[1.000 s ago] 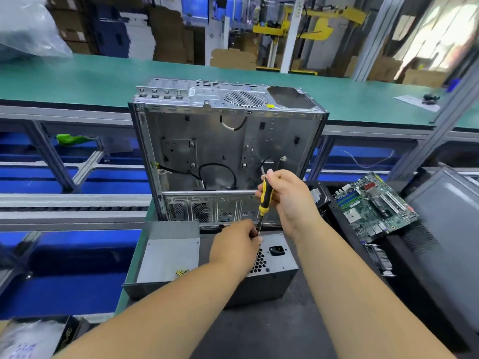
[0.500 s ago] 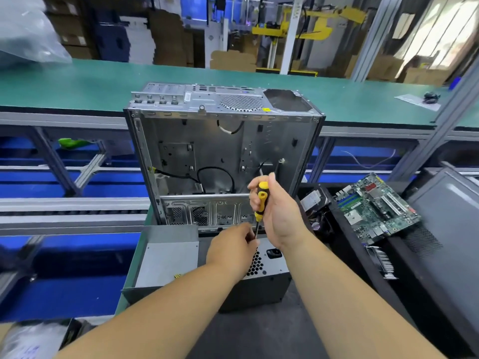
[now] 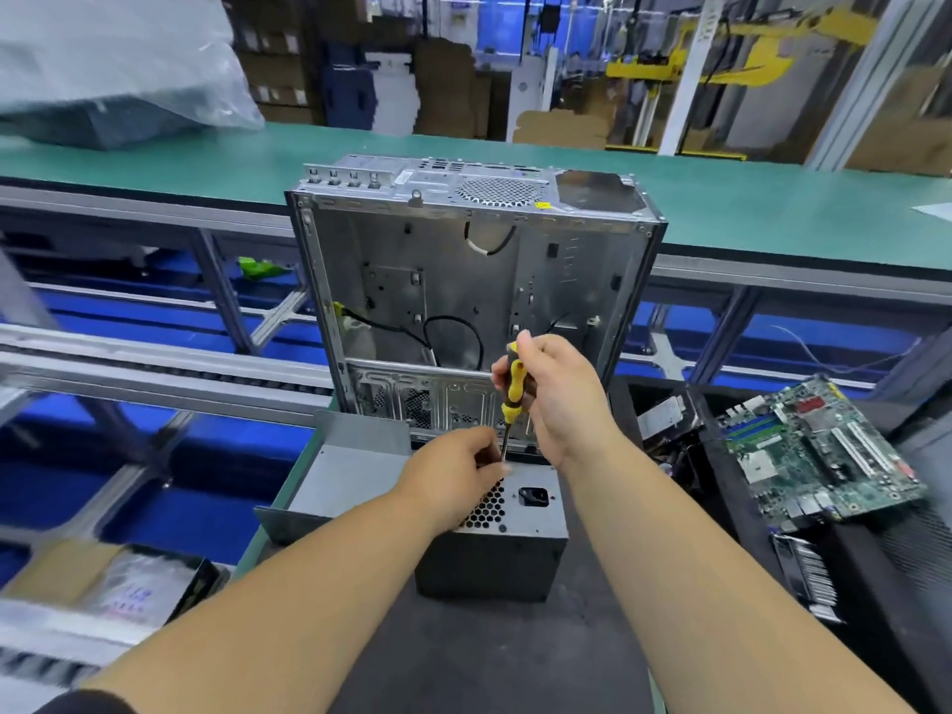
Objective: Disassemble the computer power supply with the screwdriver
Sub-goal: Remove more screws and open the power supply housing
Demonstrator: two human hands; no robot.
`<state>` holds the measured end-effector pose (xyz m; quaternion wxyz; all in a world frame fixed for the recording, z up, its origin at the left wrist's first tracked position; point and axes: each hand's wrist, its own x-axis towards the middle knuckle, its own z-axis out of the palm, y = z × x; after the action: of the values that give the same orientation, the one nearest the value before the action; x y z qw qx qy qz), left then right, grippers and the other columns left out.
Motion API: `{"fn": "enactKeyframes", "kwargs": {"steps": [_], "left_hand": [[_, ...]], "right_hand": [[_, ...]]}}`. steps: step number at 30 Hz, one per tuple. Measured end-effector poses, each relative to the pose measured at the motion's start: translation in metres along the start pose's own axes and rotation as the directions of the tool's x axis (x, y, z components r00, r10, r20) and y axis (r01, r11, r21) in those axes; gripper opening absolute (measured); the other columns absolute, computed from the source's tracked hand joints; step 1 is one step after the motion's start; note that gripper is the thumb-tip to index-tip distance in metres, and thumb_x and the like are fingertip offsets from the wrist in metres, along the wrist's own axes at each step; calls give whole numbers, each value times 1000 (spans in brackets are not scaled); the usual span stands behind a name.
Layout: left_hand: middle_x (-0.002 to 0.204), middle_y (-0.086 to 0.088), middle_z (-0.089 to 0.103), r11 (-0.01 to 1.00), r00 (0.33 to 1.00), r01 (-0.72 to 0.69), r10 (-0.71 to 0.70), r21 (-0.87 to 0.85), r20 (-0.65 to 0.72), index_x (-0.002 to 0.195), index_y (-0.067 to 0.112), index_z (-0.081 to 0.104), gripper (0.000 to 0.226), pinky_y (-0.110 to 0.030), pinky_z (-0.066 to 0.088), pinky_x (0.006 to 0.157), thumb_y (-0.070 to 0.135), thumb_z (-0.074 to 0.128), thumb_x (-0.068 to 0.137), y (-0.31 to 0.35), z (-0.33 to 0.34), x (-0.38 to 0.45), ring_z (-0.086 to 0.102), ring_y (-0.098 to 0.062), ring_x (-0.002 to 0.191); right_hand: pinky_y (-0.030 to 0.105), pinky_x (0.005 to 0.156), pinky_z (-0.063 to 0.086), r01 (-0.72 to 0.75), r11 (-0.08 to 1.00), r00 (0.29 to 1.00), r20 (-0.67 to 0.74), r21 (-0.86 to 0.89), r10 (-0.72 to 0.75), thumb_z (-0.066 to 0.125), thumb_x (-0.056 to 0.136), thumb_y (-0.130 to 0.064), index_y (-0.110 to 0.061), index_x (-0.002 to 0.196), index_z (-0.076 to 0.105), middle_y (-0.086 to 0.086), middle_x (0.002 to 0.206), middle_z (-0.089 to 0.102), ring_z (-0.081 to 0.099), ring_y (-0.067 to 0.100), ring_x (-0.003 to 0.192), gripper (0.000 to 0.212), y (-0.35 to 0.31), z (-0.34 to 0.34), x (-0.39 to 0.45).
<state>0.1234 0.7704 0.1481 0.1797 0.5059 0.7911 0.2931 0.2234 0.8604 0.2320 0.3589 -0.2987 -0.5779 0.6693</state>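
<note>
A worker's left hand is pinching the screwdriver shaft near its tip, steadying it on the power supply that is sitting on the dark mat in front of the emptied computer case. The right hand is wrapping its fingers round the yellow handle. With the tip hidden, the blade may be risking slipping off the screw toward those fingertips, or rounding the head.
</note>
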Motion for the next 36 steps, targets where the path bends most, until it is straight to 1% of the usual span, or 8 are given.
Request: {"fn": "enactKeyframes", "kwargs": {"steps": [5,8,12,15,20,23,29,36], "left_hand": [[74,7,60,1000,1000,2,-2,-21,18,76,30,50,24,-29,41,57,45,64,89,1,-1,0,55,-14,69],[76,8,60,1000,1000,5,-5,-2,24,77,32,50,23,-29,40,58,46,63,89,0,-1,1,56,-13,70],[80,10,61,1000,1000,3,-3,-14,19,75,36,50,22,-32,48,68,45,64,89,-2,0,3,57,-14,76],[80,12,62,1000,1000,0,0,-24,4,76,36,51,20,-32,49,68,44,65,88,-3,1,2,58,-12,76],[80,12,63,1000,1000,2,-2,-28,0,80,33,54,18,-33,51,69,45,65,88,-3,2,2,59,-12,77],[79,12,63,999,1000,12,-12,-35,-2,79,33,54,19,-29,48,64,45,66,88,-3,2,3,58,-10,75],[78,13,61,999,1000,11,-11,-31,-1,76,35,53,20,-27,43,61,44,66,89,-1,1,1,57,-7,74],[80,10,63,1000,1000,14,-14,-8,2,77,34,53,20,-33,51,68,46,65,88,0,1,0,59,-13,76]], "right_hand": [[19,58,44,-28,996,992,127,81,18,33,109,-30,-13,86,58,1,68,56,50,15,64,38,-1,4,0],[23,56,36,-55,989,982,185,139,28,27,109,-32,-12,81,55,1,62,46,39,13,56,45,0,7,2],[24,57,35,-24,988,982,190,151,-5,38,104,-40,-15,82,51,-3,61,46,37,13,55,36,5,6,2],[26,60,38,30,1000,992,120,8,-31,45,101,-38,-17,85,45,-4,69,56,45,13,59,27,7,2,2],[26,56,50,-2,999,1000,7,45,2,55,100,-35,-17,85,54,-6,74,69,65,12,69,24,4,-5,2],[29,61,55,17,1000,999,-33,7,-16,56,100,-34,-13,88,59,-5,74,71,69,11,73,24,3,-7,2],[34,76,55,15,998,999,31,54,-17,47,105,-32,-11,96,64,0,77,70,67,15,76,28,4,-11,2],[27,65,38,-15,963,982,188,267,-37,30,108,-34,-13,85,58,-2,63,51,43,11,58,42,11,-9,1]]}}
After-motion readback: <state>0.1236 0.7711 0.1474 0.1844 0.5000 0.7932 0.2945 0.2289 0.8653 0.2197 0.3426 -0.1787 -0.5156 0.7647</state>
